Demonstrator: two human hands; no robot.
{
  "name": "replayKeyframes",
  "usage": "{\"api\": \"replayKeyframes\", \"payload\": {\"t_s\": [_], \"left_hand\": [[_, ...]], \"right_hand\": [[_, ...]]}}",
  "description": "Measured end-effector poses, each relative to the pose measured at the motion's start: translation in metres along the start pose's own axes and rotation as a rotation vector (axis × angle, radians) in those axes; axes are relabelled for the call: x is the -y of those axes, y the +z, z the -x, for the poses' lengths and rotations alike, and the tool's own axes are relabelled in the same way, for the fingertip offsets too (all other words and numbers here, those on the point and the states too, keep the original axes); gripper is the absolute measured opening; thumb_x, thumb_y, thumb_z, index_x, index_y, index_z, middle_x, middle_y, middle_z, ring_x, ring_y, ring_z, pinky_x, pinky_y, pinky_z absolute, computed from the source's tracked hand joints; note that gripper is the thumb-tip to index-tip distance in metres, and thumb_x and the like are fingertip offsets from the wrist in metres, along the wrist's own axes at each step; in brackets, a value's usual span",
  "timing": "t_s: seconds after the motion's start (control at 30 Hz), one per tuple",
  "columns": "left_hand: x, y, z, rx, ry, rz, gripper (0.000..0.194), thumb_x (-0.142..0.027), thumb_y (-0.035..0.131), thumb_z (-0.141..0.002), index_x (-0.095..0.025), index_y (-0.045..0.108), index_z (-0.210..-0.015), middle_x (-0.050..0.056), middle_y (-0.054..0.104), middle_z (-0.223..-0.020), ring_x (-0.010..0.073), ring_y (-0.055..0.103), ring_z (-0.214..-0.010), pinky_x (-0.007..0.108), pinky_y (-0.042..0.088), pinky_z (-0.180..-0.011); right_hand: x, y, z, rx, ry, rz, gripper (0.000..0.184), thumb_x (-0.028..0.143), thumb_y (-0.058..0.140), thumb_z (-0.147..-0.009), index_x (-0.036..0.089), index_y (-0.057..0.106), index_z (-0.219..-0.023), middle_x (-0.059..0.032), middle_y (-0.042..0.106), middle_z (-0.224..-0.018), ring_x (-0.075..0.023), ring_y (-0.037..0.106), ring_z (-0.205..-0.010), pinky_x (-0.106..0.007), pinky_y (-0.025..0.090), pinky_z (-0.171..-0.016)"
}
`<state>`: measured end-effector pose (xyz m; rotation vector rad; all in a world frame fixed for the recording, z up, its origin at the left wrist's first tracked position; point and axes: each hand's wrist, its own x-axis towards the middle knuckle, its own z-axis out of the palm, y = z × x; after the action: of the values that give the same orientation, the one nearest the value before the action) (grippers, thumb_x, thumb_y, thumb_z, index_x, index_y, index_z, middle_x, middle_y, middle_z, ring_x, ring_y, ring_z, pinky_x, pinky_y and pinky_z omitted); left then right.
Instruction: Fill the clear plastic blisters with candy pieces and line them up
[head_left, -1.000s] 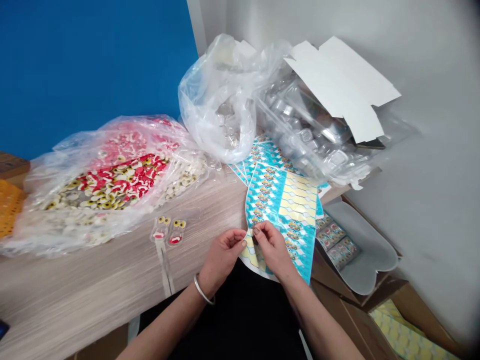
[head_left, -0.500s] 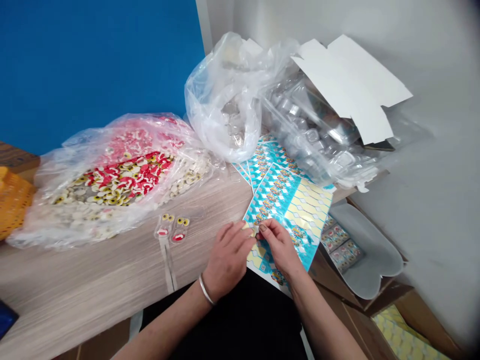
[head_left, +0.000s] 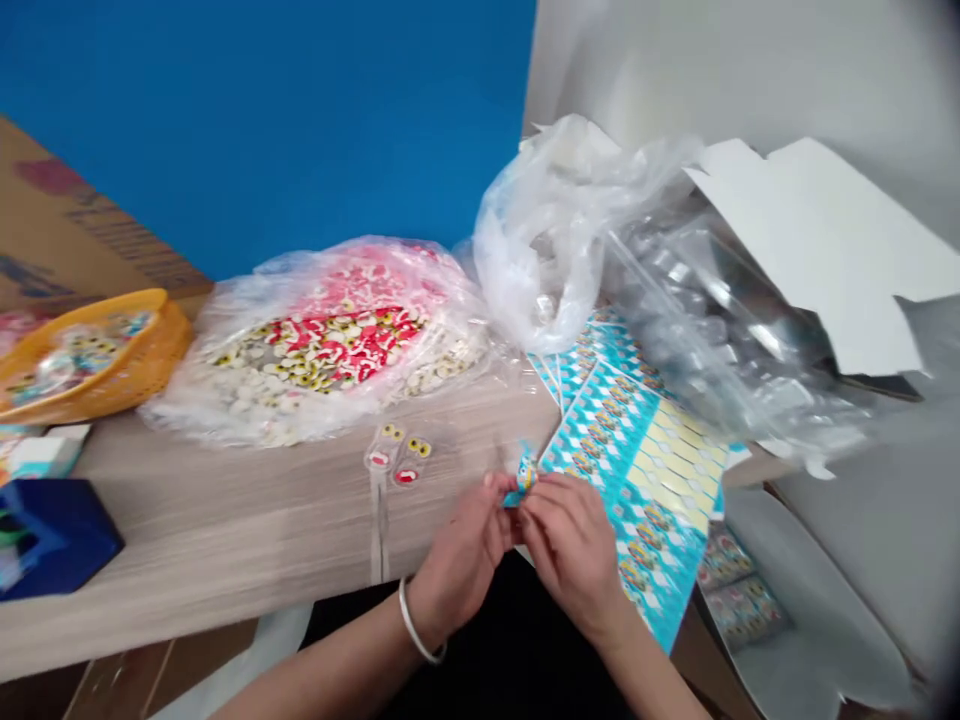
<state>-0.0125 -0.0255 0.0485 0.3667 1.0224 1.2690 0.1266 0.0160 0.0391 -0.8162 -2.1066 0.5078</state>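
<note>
1. Small printed sticker [head_left: 527, 468], glossy, blue, white and yellow: held up between both hands, over the near edge of the surface [head_left: 247, 520].
2. Left hand [head_left: 469, 545], metal bangle at wrist: thumb and forefinger pinch the sticker's lower left edge; fingers slightly blurred.
3. Right hand [head_left: 574, 545]: fingertips pinch the sticker from the other side, remaining fingers curled.
4. Sticker sheet [head_left: 637, 470]: flat, shiny, teal print with yellow die-cut patches; right hand covers its near left corner. More sheets fan out beneath.
5. Two clear plastic pouches [head_left: 412, 460], rounded, side by side left of the sheet; each shows yellow-ringed eyes and a red mouth.
6. Crinkled translucent bag [head_left: 337, 350], wide open, heaped with flat eye and mouth pieces.
7. Filmy white bag [head_left: 540, 240] and a sack of moulded clear shells [head_left: 712, 330] lie over the sheets' far ends, blocking them. White die-cut card [head_left: 832, 240] rests on the sack.
8. Far left: perforated orange basket [head_left: 161, 345], dark blue angular container [head_left: 67, 540].
</note>
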Motion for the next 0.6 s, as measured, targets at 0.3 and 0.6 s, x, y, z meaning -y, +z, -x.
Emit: {"api": "replayKeyframes", "payload": {"t_s": [0.3,0.6], "left_hand": [[-0.053,-0.104,0.025,-0.592,0.172,0.239,0.028,-0.034,0.083,-0.072,-0.020,0.065,-0.088,0.002,0.074,-0.091,0.0178,0.071,-0.084,0.029,0.055,-0.074],[-0.051,-0.142,0.034,-0.671,0.344,0.063,0.023,-0.038,0.077,-0.079,-0.019,0.067,-0.089,0.002,0.074,-0.094,0.0169,0.067,-0.095,0.029,0.051,-0.085]], "right_hand": [[-0.001,0.077,-0.073,0.482,0.063,0.130,0.041,0.023,0.052,-0.094,0.021,0.057,-0.135,-0.0130,0.059,-0.138,-0.0296,0.051,-0.129,-0.049,0.042,-0.106],[-0.010,0.113,-0.087,0.553,0.236,0.304,0.033,0.026,0.065,-0.082,0.017,0.063,-0.114,-0.0119,0.065,-0.107,-0.0282,0.060,-0.100,-0.039,0.047,-0.088]]}}
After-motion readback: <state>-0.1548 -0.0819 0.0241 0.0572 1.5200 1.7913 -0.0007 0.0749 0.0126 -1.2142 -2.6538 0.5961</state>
